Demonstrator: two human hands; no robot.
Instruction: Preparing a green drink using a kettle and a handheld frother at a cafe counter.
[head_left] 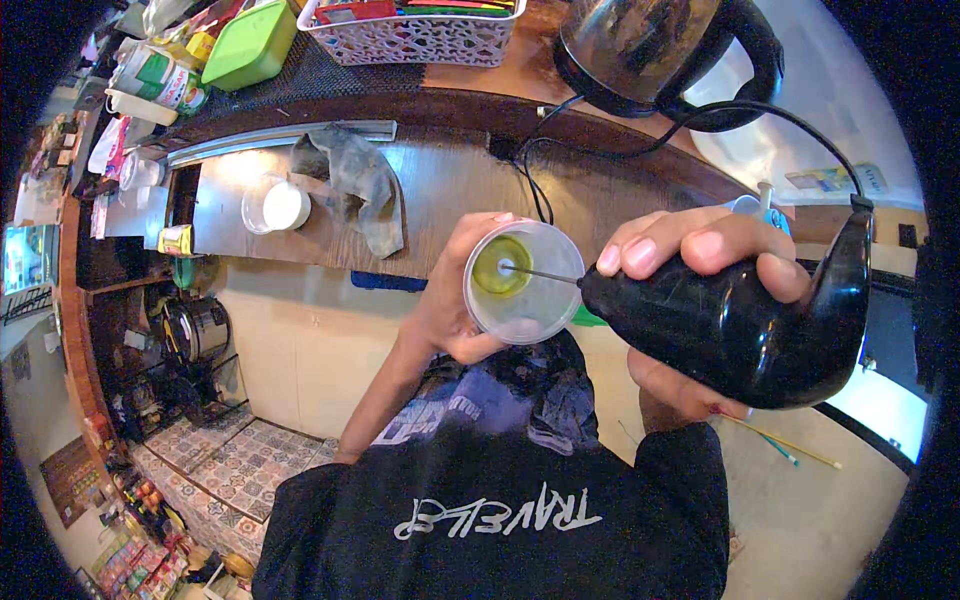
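Observation:
My left hand (450, 290) is wrapped round a clear plastic cup (545, 315), its mouth tilted up toward me. Yellow-green liquid (488, 268) lies at the bottom of the cup. In my right hand (710, 240) is a black corded handheld frother (730, 335), fingers over its top and thumb side beneath. Its thin metal rod (548, 274) reaches into the cup, and the small pale tip touches the liquid. Whether the tip is spinning cannot be made out.
A black cord (690, 118) runs from the frother past the electric kettle (640, 40). On the wooden counter (440, 190) lie a grey cloth (362, 185) and a white-topped clear tub (286, 207). A white basket (420, 42) and green container (250, 45) stand on the shelf.

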